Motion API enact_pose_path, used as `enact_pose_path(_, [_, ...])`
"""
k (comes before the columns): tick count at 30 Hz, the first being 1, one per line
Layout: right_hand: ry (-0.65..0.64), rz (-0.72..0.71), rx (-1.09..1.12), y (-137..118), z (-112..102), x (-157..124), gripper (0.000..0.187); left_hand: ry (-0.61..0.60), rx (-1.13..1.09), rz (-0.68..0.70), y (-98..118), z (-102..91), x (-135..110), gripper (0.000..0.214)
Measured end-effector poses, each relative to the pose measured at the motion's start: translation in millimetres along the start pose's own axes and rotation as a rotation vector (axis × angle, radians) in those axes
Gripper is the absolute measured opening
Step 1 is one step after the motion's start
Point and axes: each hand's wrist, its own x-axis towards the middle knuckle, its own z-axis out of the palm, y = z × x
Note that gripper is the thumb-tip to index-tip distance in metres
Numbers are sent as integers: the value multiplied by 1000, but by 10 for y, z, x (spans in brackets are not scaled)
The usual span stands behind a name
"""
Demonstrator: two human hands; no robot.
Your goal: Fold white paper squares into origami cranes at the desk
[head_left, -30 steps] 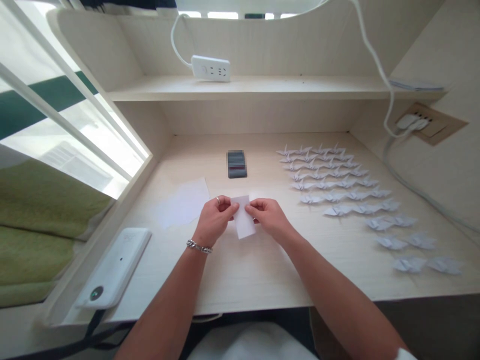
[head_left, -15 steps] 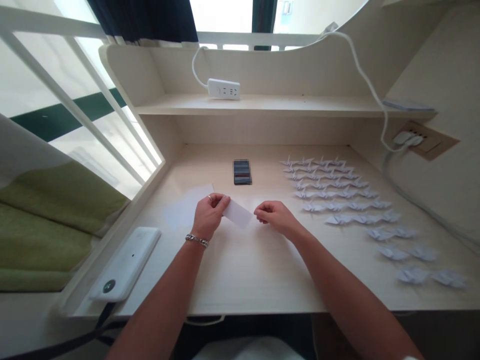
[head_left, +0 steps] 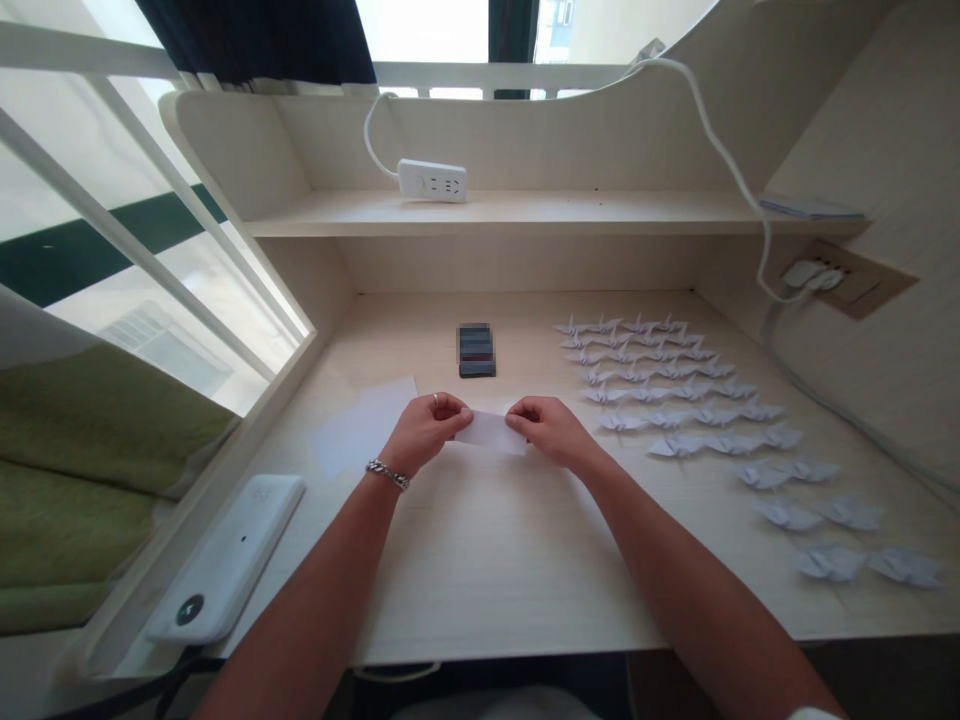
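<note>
A small white sheet of paper (head_left: 491, 432) is held between my two hands, above the middle of the desk. My left hand (head_left: 426, 428), with a ring and a chain bracelet, pinches its left end between thumb and fingers. At the other end, my right hand (head_left: 551, 430) grips the right edge in the same way. More white paper (head_left: 356, 425) lies flat on the desk, partly behind my left hand. Several folded white paper cranes (head_left: 660, 390) stand in rows on the right side of the desk.
Beyond my hands lies a dark, blurred rectangular object (head_left: 476, 350). A white flat device (head_left: 232, 560) with a black cable sits at the left edge. On the shelf (head_left: 540, 210) rests a white power strip (head_left: 433, 181). White cables run to a wall socket (head_left: 847, 280) at the right.
My right hand has moved to the paper and taken hold of its right edge. The paper now lies more level between both hands. The view has shifted slightly.
</note>
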Motion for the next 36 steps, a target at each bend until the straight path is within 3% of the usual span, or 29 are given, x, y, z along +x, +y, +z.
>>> enact_pose_path(4, [-24,-37,-78,-47,-27,29,17,-45,216,79,-53,41,38,27])
enact_pose_path(11, [-72,-42,-97,3,101,-12,16,-84,303,160,-210,179,2,24])
enact_pose_path(16, [-84,73,118,139,-112,-40,13,52,187,83,-208,16,-11,27])
enact_pose_path(20, [37,161,275,168,-172,-60,16,132,67,36,-175,-23,-38,28])
enact_pose_path(24, [-16,89,325,109,-22,-65,26,70,93,42,-159,38,-60,27])
enact_pose_path(28, [-12,47,140,59,86,-82,21,-60,174,43,-155,74,-77,23])
enact_pose_path(33, [-75,14,-12,6,60,-114,17,-190,310,117,-114,96,-111,23])
enact_pose_path(36, [-68,2,-45,-6,12,-127,17,-199,320,142,-96,78,-117,24])
